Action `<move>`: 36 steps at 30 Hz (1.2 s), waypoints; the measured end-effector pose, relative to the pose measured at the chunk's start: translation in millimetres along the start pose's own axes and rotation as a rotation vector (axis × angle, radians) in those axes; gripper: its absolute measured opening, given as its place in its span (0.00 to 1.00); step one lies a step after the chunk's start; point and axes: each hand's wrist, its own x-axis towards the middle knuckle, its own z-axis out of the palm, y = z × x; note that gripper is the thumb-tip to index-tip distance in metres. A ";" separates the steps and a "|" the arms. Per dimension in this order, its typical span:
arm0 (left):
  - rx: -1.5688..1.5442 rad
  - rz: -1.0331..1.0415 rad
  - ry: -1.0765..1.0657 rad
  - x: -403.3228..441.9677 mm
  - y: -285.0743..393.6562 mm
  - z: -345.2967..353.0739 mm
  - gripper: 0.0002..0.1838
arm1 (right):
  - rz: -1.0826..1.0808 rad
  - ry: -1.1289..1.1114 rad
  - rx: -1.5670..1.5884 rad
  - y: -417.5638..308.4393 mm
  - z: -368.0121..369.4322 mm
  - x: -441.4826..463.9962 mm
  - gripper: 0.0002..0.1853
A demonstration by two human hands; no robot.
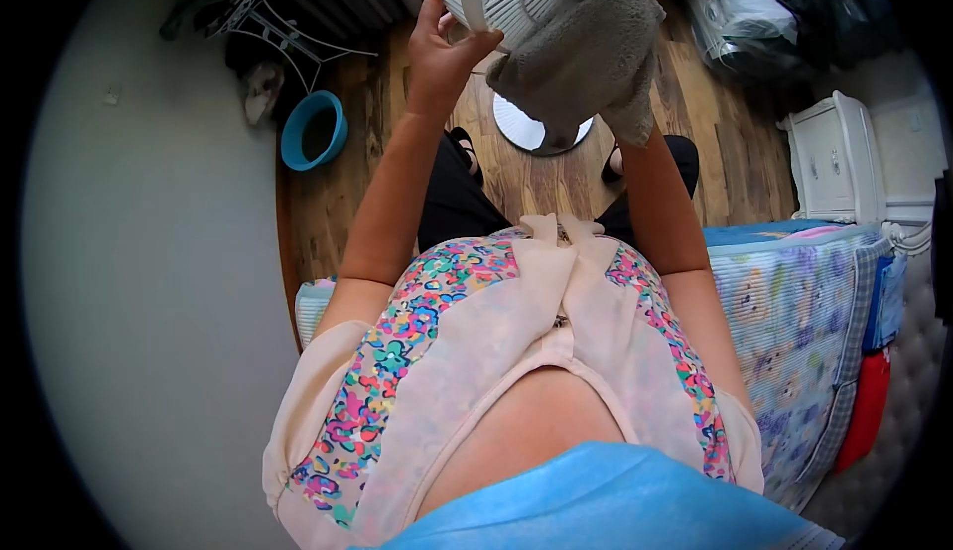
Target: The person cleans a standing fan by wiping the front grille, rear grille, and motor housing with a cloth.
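Note:
At the top centre a white slatted fan grille (516, 4) is held up, cut off by the frame's upper edge. My left hand (444, 54) grips its left rim, thumb on the near side. A grey cloth (586, 54) drapes over the grille's right part and hangs down. The cloth hides my right hand; only the forearm shows below it. Beneath, a round white base (542, 131) stands on the floor between my feet.
A blue basin (314, 131) sits by the left wall, near a white metal stand (288, 29). Bagged items (745, 14) lie at the upper right. A white cabinet (836, 158) and a patterned bed cover (784, 322) are at the right.

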 end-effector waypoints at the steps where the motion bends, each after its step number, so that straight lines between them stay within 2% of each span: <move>1: -0.039 -0.019 -0.005 0.7 4.1 1.6 0.40 | -0.059 0.007 -0.166 -21.4 17.7 -15.0 0.29; 2: -0.081 -0.037 -0.007 0.8 5.8 3.4 0.40 | -0.117 0.024 -0.332 -44.4 37.5 -30.3 0.30; 4: -0.034 -0.039 0.001 2.0 1.0 3.5 0.39 | -0.489 -0.003 -0.891 -32.6 47.7 -25.2 0.29; 6: 0.055 0.024 0.012 1.9 0.3 4.7 0.38 | -0.895 0.108 -1.476 -34.6 57.2 -22.2 0.29; 7: 0.056 0.025 0.010 2.3 1.7 5.4 0.38 | -0.479 0.070 -0.993 -35.5 53.4 -20.1 0.31; 10: -0.046 -0.018 -0.021 -0.7 6.5 5.3 0.38 | -0.424 0.023 -1.240 -57.7 57.1 -31.3 0.33; 11: -0.020 -0.016 -0.012 -0.6 6.9 5.0 0.38 | -0.405 0.015 -1.101 -62.0 59.6 -36.8 0.28; 14: 0.011 0.026 0.001 3.4 10.9 9.8 0.38 | -0.703 -0.021 -1.276 -71.0 78.6 -34.5 0.24; 16: 0.021 0.041 0.007 -3.2 11.1 10.1 0.38 | -0.363 -0.066 -0.679 -32.8 67.2 -41.9 0.27; 18: 0.037 -0.013 -0.055 0.7 11.0 4.7 0.42 | -0.208 -0.079 -0.379 -7.1 40.7 -31.3 0.28; 20: 0.072 -0.002 -0.044 0.3 9.1 6.0 0.41 | -0.001 -0.140 -0.116 2.1 -1.3 -11.3 0.32; 23: 0.037 0.009 -0.044 4.1 7.5 8.4 0.39 | -0.103 -0.070 -0.179 -37.7 52.8 -33.2 0.29; 24: 0.034 0.010 -0.045 3.5 8.8 9.3 0.39 | -0.104 -0.070 -0.181 -39.0 50.6 -34.1 0.29; 27: 0.093 0.013 -0.030 3.3 11.2 7.0 0.40 | -0.061 0.002 -0.501 -42.7 35.8 -34.1 0.30; 30: -0.009 -0.001 0.005 0.0 8.4 5.4 0.39 | -0.026 0.053 -0.711 -44.6 32.7 -37.8 0.31; 31: -0.002 0.007 0.006 -1.3 4.8 4.2 0.38 | -0.050 0.062 -0.524 -44.0 37.9 -39.8 0.30; 34: -0.014 -0.023 -0.001 0.4 13.6 9.1 0.38 | -0.228 0.021 -0.631 -44.2 57.3 -50.6 0.29; 36: -0.031 -0.057 -0.019 -0.2 15.0 10.7 0.38 | -0.268 0.014 -0.643 -36.6 61.7 -43.2 0.29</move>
